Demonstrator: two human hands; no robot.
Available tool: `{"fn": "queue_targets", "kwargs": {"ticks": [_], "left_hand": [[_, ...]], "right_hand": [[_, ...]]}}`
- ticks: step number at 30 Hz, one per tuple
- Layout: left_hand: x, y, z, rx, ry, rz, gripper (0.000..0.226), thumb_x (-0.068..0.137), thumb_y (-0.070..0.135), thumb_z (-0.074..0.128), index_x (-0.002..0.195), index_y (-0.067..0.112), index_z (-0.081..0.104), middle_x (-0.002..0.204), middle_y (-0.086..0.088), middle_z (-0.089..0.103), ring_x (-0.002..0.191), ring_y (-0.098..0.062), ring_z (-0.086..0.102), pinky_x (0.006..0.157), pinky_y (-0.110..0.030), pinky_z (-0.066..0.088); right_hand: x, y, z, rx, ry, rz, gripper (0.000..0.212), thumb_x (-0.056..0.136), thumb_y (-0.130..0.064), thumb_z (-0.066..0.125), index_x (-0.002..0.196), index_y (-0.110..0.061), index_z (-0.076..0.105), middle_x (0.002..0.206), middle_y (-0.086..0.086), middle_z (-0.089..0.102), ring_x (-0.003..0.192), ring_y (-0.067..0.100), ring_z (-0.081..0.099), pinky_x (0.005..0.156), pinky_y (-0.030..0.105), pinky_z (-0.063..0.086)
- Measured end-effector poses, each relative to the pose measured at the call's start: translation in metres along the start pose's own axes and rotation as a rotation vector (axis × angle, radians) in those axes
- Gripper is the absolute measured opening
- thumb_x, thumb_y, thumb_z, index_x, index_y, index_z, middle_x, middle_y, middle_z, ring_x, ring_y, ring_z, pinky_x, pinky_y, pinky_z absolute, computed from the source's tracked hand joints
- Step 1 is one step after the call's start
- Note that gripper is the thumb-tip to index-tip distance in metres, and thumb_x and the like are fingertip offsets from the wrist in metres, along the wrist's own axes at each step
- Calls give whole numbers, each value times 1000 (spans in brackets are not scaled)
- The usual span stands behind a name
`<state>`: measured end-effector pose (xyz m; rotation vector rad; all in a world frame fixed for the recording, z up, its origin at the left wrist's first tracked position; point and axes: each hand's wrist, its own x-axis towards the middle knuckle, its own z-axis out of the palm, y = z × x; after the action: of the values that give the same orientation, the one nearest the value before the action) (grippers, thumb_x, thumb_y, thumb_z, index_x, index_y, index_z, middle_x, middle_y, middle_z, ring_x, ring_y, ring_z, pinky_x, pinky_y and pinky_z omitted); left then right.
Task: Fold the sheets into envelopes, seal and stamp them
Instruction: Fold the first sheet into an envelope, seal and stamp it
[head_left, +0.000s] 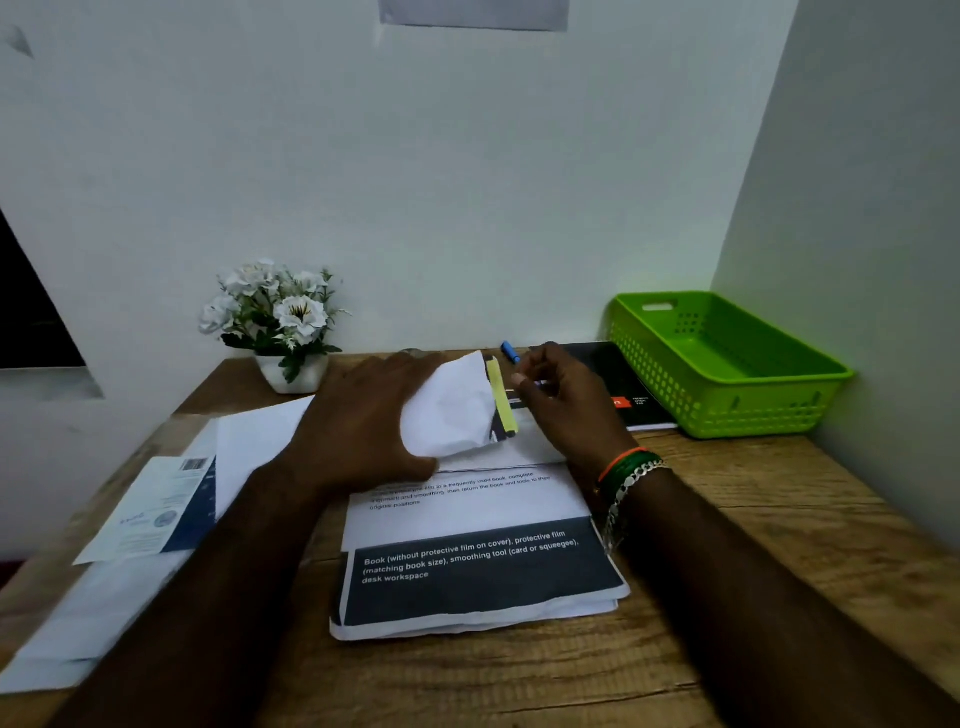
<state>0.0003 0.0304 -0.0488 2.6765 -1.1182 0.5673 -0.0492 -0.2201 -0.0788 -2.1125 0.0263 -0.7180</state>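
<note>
My left hand lies on the middle of the desk and grips a folded white sheet, lifting its curled flap with the thumb underneath. A yellow strip runs along the flap's right edge. Just right of it, my right hand pinches a small pale stick-like thing; what it is I cannot tell. A blue cap-like piece lies on the desk behind the fingers. Under both hands sits a stack of printed sheets with a dark text band.
More white sheets and a blue-and-white leaflet lie at the left of the wooden desk. A black book with an orange mark and a green plastic basket stand at the back right. A white flower pot stands at the back left.
</note>
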Motion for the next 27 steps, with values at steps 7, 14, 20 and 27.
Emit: {"fn": "queue_targets", "kwargs": {"ticks": [7,14,20,27], "left_hand": [[0,-22,0,-134,-3,-118,112,51,64,75,152,47,30,141,15,53,129,-16,49,106,-41,40],[-2,-26,5,-215,-15,-125,109,53,63,76,149,52,26,143,17,50,133,-17,45,108,-47,39],[-2,-28,2,-265,5,-119,106,53,60,79,148,49,32,143,15,51,132,-16,46,107,-43,41],[-3,-30,3,-268,14,-157,109,53,61,75,151,42,33,145,14,49,132,-16,45,108,-44,40]], "right_hand": [[-9,13,-11,-519,-352,-19,57,77,-57,77,124,-31,60,121,-7,64,117,20,53,101,38,46],[-7,12,-10,-474,-324,-53,51,74,-51,83,119,-32,67,108,-6,66,111,20,53,98,38,45],[2,7,-29,-202,-229,69,10,79,-25,82,81,-21,73,77,-8,68,78,7,62,72,26,47],[8,2,-82,101,69,18,12,84,-4,77,81,-13,71,68,-5,66,57,-6,55,56,12,42]]}}
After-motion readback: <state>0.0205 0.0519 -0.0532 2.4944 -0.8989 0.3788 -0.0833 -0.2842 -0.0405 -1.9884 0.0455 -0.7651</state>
